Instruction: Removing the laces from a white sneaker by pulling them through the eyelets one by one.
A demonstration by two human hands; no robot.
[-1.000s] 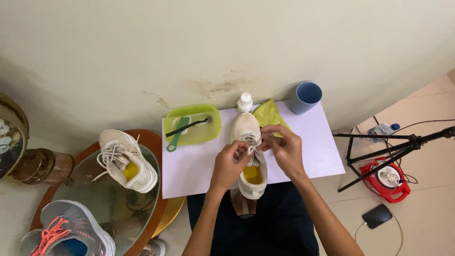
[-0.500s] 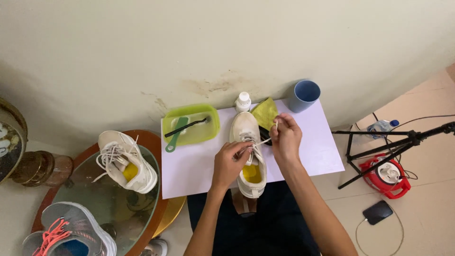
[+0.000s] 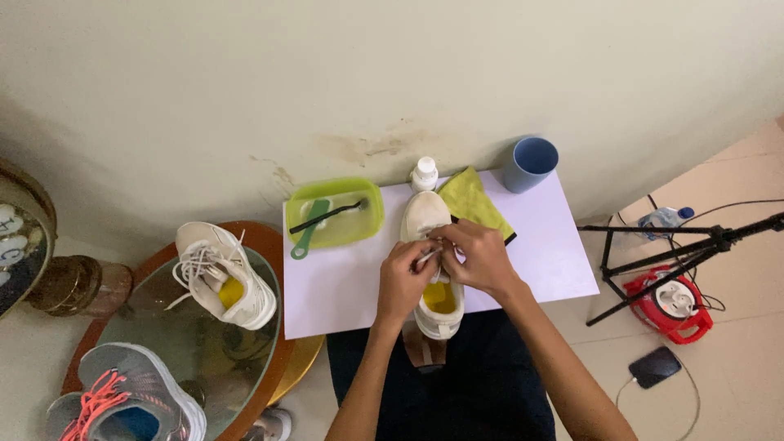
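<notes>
A pale cream wall (image 3: pixel 392 73) fills the upper half of the scene, marked by a brownish stain (image 3: pixel 371 147) just above a small white table (image 3: pixel 563 253) pushed against it. Beige floor tiles (image 3: pixel 735 384) spread to the right, where a black tripod (image 3: pixel 678 253) stands over a red cable reel (image 3: pixel 674 302), with a dark phone (image 3: pixel 656 367) on a cord lying nearby. To the left sits a round glass-topped side table (image 3: pixel 163 327) with a wooden rim, and beside it a brown turned-wood stand (image 3: pixel 77 286). Soft, even light falls across the room, casting faint shadows on the wall.
</notes>
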